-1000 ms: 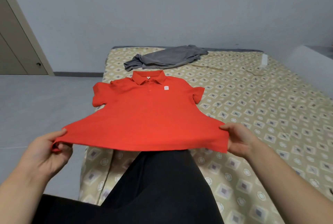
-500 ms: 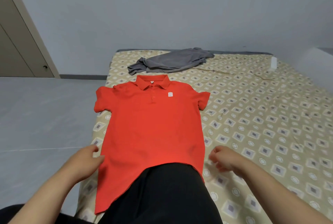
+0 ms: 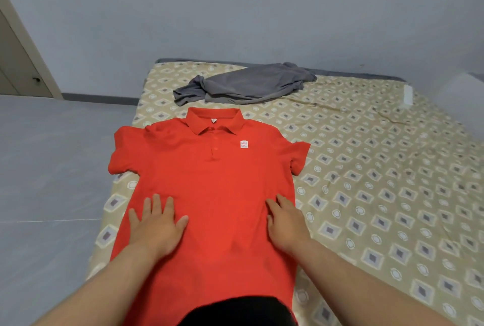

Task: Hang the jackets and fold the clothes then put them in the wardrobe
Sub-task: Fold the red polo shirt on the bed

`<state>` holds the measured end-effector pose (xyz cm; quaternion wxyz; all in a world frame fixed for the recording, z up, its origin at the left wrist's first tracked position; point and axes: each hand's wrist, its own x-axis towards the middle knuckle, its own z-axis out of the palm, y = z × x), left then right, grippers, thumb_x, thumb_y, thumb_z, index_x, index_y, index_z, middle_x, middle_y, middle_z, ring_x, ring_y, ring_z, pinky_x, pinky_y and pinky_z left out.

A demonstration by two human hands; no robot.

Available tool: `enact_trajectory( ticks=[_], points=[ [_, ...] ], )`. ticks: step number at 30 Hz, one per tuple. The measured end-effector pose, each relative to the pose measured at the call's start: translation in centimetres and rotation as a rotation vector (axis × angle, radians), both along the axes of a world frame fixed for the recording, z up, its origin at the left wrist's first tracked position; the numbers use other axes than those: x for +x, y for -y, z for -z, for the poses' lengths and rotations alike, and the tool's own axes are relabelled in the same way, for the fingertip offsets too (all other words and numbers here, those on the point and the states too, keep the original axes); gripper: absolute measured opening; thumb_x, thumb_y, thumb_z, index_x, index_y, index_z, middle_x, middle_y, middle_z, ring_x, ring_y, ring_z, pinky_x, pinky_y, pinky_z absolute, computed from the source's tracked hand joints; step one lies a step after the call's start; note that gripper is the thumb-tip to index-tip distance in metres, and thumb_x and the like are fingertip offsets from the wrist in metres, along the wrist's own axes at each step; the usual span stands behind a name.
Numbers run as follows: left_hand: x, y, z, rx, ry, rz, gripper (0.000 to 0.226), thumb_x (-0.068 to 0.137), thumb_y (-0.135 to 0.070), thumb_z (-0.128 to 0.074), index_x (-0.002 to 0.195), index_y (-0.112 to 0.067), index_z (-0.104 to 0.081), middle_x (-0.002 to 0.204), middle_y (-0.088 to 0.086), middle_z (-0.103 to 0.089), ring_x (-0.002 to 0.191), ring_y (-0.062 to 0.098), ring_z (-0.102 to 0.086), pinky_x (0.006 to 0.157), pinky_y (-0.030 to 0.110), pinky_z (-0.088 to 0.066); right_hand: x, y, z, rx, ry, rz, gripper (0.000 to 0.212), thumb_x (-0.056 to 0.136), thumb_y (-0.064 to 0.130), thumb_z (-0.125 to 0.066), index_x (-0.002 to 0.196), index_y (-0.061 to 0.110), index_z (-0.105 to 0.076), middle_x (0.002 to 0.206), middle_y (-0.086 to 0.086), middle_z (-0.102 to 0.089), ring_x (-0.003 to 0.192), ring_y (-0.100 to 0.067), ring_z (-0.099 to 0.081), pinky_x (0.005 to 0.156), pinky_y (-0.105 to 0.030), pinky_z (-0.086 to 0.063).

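Pressing red polo shirt (image 3: 209, 176) | hands (image 3: 157, 228) (image 3: 286, 224) now flat | grip released

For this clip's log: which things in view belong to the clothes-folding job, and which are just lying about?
Job: red polo, spread on the bed; left hand and right hand, both flat on it; grey garment, crumpled beyond the collar.
Lying about: small white object at the bed's far right edge; door, far left.

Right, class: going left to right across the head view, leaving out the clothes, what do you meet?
Door → left hand → right hand → white object.
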<state>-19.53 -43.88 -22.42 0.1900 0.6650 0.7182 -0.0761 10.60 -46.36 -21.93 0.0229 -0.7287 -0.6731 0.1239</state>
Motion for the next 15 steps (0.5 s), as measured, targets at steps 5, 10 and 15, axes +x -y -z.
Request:
enact_trajectory(
  ticks=[5,10,15],
  points=[
    [5.1,-3.1,1.6,0.217,0.049,-0.007,0.077,0.097,-0.061,-0.023,0.159,-0.016,-0.012,0.165,0.016,-0.001,0.153,0.031,0.002,0.122,0.05,0.0,0.2,-0.5,2.6,0.249,-0.153,0.189,0.045,0.091,0.012,-0.057,0.137,0.014,-0.06,0.147,-0.01,-0.051,0.134,-0.028,-0.047,0.112,-0.044,-0.034],
    [9.0,-7.4,2.1,0.279,0.083,0.115,0.075,0.097,-0.062,-0.026,0.158,-0.02,-0.016,0.166,0.012,-0.009,0.153,0.028,-0.003,0.123,0.046,0.0,1.4,-1.7,3.3,0.374,-0.412,0.42,0.025,0.087,0.007,-0.058,0.107,0.018,-0.07,0.105,0.01,-0.065,0.103,-0.017,-0.06,0.091,-0.026,-0.044],
    [10.1,-10.2,2.9,0.341,0.075,0.154,0.078,0.094,-0.061,-0.022,0.156,-0.014,-0.027,0.164,0.01,-0.019,0.152,0.026,-0.012,0.123,0.045,-0.005,4.3,-8.0,1.0,0.377,-0.682,0.924,0.01,0.084,0.026,-0.055,0.081,0.023,-0.063,0.069,0.009,-0.064,0.073,-0.017,-0.063,0.059,-0.027,-0.041]
  ],
)
